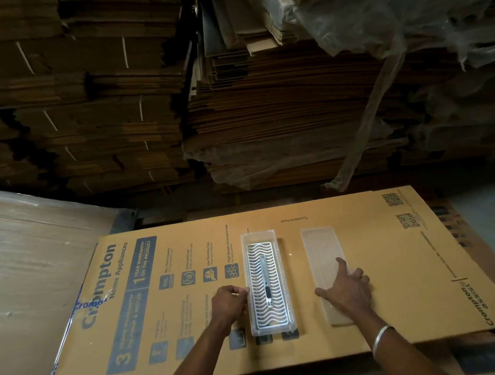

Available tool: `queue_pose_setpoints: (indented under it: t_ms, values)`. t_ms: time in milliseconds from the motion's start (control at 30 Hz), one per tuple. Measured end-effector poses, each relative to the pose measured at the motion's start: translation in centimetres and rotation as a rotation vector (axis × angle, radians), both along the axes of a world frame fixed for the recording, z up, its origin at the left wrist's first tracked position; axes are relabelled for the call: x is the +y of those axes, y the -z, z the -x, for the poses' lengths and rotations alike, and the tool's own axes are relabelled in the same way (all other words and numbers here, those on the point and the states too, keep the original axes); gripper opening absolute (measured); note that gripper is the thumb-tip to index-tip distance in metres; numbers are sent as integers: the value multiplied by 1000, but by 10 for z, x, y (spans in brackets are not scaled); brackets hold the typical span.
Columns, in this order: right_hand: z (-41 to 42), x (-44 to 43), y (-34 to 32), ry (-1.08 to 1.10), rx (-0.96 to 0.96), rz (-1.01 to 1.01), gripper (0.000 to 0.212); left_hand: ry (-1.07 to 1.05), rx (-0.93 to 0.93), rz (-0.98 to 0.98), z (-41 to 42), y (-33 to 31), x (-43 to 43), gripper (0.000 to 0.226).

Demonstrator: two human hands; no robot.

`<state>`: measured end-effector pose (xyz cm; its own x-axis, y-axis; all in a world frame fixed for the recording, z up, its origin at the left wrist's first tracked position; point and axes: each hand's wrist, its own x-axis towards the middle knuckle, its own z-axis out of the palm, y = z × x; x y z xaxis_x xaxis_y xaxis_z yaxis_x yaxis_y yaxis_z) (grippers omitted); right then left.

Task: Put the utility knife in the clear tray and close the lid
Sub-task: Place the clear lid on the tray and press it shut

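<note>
A long clear tray [287, 287] lies on a flat cardboard sheet, with a white wavy grid insert inside. The silver utility knife [265, 279] rests lengthwise on that insert. My left hand [230, 303] pinches the tray's left rim near its middle. To the right, apart from the tray, the clear lid [320, 252] lies flat. My right hand [345, 289] rests on the lid's near half, fingers spread across it.
The printed Crompton cardboard sheet [383, 266] serves as the work surface. Tall stacks of flattened cardboard [97, 108] rise behind it, some under plastic wrap [403, 27]. A wrapped cardboard pile [33, 265] borders the left side.
</note>
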<state>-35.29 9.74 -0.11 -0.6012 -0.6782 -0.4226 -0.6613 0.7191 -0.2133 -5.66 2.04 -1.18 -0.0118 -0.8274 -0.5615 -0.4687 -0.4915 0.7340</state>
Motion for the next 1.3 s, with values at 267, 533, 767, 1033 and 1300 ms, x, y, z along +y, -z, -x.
queue_pose_setpoints:
  t_ms: [267,533,767,1033,1300]
  values:
    - [-70,-8,-36,-145,-56,31,121,60,95,-98,-5,-3,11,37]
    - [-136,-19,-33,-230,-45,37,116,228,166,-271,-19,-9,27,19]
    - [-155,-30,-25,-220,-15,24,116,318,247,-311,-28,-10,37,27]
    - [-159,-33,-23,-247,29,41,113,351,230,-269,-28,-6,38,48]
    - [-167,-35,-20,-294,69,51,115,373,154,-199,-25,-11,35,55]
